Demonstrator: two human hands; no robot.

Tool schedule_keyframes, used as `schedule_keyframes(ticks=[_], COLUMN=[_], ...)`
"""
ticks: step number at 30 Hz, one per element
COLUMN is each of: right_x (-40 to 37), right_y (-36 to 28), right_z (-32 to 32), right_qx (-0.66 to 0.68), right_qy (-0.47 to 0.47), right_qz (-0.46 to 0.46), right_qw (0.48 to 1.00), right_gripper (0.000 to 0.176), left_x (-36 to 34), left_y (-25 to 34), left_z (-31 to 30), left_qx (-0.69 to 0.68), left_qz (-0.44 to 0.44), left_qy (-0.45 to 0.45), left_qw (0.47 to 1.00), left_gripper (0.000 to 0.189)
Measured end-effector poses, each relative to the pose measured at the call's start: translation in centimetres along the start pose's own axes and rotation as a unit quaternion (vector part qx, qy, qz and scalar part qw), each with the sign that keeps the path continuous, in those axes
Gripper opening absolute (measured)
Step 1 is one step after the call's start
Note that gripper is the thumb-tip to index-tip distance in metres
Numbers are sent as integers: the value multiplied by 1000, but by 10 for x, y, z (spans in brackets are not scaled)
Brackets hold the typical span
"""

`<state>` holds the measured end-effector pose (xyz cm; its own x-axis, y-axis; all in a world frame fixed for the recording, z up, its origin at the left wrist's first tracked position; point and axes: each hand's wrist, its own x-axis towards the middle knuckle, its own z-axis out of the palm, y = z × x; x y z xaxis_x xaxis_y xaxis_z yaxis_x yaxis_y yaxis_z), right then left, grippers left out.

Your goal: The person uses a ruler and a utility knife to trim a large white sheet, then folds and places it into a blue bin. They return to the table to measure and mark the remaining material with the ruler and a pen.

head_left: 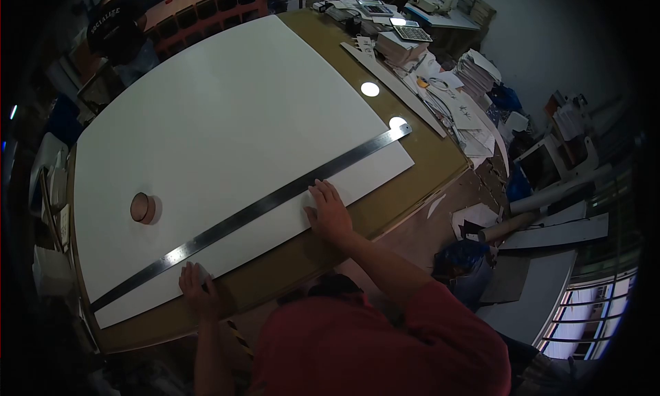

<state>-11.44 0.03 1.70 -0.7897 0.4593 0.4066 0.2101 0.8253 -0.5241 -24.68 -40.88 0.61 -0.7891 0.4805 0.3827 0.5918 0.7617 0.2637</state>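
Note:
A large white sheet (pixel 227 114) covers most of the brown-topped table. Across its near part lies a long steel ruler (pixel 254 207), running slantwise from the lower left to the upper right. My right hand (pixel 330 214) rests on the strip of sheet in front of the ruler, its fingers extended and their tips close to the ruler's near edge. Farther left, my left hand (pixel 198 289) reaches over the sheet's near edge, fingers stretched forward just short of the ruler. A round, pinkish-brown cup-like piece (pixel 142 208) sits on the sheet beyond the ruler.
Two white discs, one of them (pixel 370 89) nearer the back, lie along the brown table margin (pixel 323 52). Beside them are a long narrow strip (pixel 395 86), loose papers, scissors and calculators (pixel 411 30). A person (pixel 113 28) in dark clothing is at the far left.

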Motion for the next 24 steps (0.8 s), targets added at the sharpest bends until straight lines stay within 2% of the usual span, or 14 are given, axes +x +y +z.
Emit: schedule_keyframes(ticks=[24], right_x=[1], right_y=[0], right_z=[1], right_qx=[-9], right_qy=[9], right_qz=[-10], right_qw=[1000], right_gripper=[56], left_x=[0], left_y=[-2], left_z=[2], left_qx=[-10], left_qz=[9], left_qy=[12], left_qw=[1000], left_gripper=[44])
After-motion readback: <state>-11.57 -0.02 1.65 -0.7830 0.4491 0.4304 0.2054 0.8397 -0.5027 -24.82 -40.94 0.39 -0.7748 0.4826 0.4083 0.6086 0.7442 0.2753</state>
